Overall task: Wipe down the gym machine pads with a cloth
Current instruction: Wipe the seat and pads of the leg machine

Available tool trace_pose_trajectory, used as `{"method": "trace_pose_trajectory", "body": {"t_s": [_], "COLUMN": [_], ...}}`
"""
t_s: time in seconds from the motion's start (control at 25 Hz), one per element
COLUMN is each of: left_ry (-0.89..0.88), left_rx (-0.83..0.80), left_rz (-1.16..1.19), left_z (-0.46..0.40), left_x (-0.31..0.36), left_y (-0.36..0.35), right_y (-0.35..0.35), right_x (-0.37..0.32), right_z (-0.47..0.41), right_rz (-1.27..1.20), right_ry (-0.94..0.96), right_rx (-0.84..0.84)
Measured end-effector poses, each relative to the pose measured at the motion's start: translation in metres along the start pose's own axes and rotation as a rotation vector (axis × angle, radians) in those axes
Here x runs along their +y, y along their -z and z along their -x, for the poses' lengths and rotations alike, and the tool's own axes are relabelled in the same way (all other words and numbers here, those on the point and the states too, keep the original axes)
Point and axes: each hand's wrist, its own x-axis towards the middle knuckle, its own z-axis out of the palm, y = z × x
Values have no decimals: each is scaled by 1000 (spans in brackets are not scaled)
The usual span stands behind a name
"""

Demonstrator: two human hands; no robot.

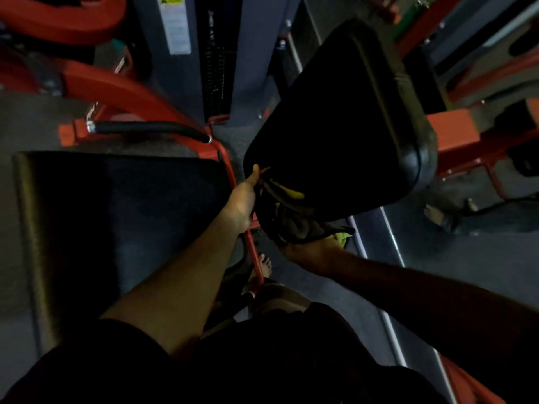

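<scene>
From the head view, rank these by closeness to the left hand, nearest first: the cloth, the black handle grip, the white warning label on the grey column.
1. Cloth: bunched just right of the left hand, at the near edge of the black pad.
2. Black handle grip: up and to the left, on the red frame.
3. White warning label: farthest, at the top of the view.

**Both arms reaching forward**

The left arm runs bare toward 1 o'clock, wrist straight. The left hand [244,199] stands edge-on, thumb stretched forward, fingers hidden. The right arm crosses in from 4 o'clock, deep in shadow. The right hand [306,252] is turned palm up, its grip closed around a cloth [291,225].
</scene>
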Motion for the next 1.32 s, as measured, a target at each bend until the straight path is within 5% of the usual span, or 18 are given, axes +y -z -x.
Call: {"method": "trace_pose_trajectory", "body": {"t_s": [0.08, 0.16, 0.32, 0.44, 0.52, 0.64, 0.76, 0.96, 1.32], "left_ry": [43, 58, -15, -59, -51, -59, -39, -26, -30], "left_rx": [11, -3, -80, -129, -162, -159, -167, -143, -89], "left_rz": [-31, -104, -344, -391, -385, -386, -371, -384, -380], "left_z": [8, 11, 6, 1, -3, -7, -5, -2, 14], "left_x": [1, 1, 13, 25, 22, 15, 19, 23, 17], "left_y": [-2, -2, -10, -38, -54, -56, -52, -53, -62], "right_y": [0, -23, -81, -94, -83, -54, -39, -27, 14], "right_x": [-15, -20, -47, -43, -24, -4, -7, -17, -48], "right_z": [-8, -5, -7, -26, -47, -72, -90, -86, -27], "right_rz": [427, 542, -442, -1335, -1946, -2569, -2618, -2417, -2461], "right_ry": [210, 447, 118, -542, -783, -609, -324, -245, -135], "right_rx": [281, 497, 978, 1278, 1282, 1122, 1229, 1270, 1110]}}
